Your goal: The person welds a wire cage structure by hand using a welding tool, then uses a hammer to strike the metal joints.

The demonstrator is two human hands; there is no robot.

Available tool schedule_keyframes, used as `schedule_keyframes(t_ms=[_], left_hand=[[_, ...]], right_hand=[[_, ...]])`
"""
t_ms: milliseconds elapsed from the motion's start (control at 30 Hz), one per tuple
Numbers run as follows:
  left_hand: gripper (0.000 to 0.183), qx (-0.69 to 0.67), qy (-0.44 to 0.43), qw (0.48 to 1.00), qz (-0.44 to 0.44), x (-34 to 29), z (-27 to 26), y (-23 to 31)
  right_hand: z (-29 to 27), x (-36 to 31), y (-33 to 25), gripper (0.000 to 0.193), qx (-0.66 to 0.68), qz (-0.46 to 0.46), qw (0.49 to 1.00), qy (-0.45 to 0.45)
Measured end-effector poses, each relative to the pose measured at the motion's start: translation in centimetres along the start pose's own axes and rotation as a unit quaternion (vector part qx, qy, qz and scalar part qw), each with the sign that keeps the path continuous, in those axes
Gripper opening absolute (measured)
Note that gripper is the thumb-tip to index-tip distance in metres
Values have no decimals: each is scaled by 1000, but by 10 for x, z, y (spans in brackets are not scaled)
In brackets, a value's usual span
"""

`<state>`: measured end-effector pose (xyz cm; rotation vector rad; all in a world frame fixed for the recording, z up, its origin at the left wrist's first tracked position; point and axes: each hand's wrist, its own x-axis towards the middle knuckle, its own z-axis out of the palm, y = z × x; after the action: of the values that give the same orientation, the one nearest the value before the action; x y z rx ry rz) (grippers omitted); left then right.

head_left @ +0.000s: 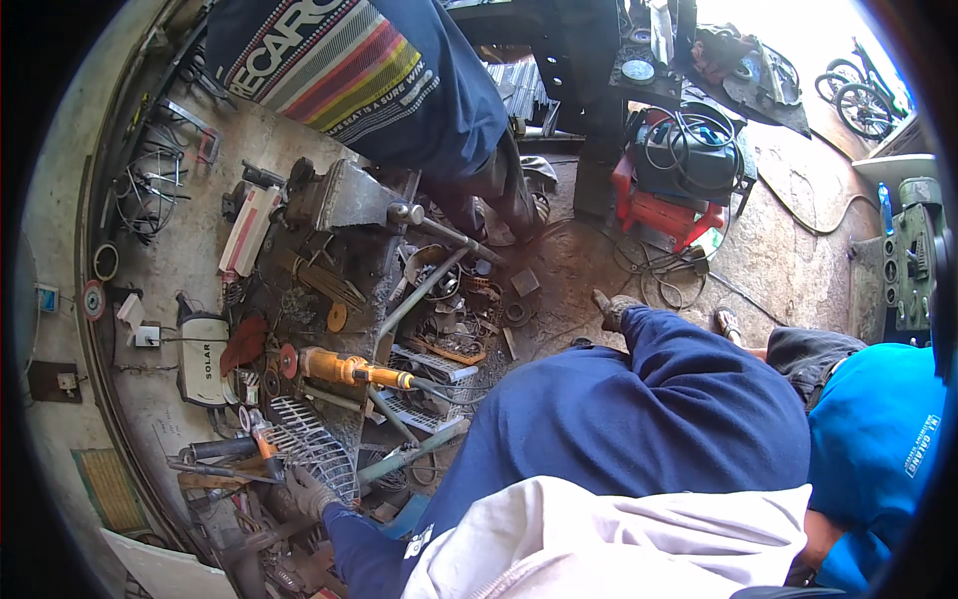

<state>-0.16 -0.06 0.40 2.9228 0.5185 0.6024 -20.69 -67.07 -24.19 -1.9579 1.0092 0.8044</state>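
Observation:
At the lower left, my left hand (311, 491) wears a grey glove. Its fingers are closed at the back end of a small orange angle grinder (263, 437). Beside that hand stands a curved metal grate (317, 444) with several ribs. A larger yellow-orange angle grinder (344, 367) with a reddish disc lies on the workbench, its cord trailing right. My right hand (613, 310), also gloved, is held out over the floor from its navy sleeve. One finger stands apart from the others, and I see nothing in it.
A bench vise (364, 195) is fixed beyond the grinders. Metal scrap (454, 314) lies beneath the bench. A person in a dark printed shirt (359, 80) stands ahead; another in bright blue (878, 439) is close on my right. Cables cross the floor near a red-framed machine (669, 215).

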Motion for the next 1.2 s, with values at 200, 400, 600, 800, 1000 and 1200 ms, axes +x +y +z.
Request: schedule_keyframes(t_ms=[200, 400, 600, 800, 1000, 1200], left_hand=[[51, -4, 5, 1000, -11, -1, -1, 0], [51, 8, 10, 1000, -12, -3, -2, 2], [51, -3, 9, 1000, 0, -2, -1, 2], [50, -16, 14, 1000, 8, -1, 1, 2], [50, -10, 19, 1000, 10, 0, 1, -3], [51, -5, 19, 1000, 22, 1, 0, -4]], right_hand=[[1, 7, -1, 72, 2, 14, 999, -30], [1, 4, -2, 49, -97, -33, 994, 28], [-5, 2, -13, 43, -94, -42, 992, 75], [10, 11, -9, 54, -44, -6, 999, 26], [8, 8, -3, 57, -19, -2, 1000, -11], [16, 19, 4, 53, -48, -1, 999, -9]])
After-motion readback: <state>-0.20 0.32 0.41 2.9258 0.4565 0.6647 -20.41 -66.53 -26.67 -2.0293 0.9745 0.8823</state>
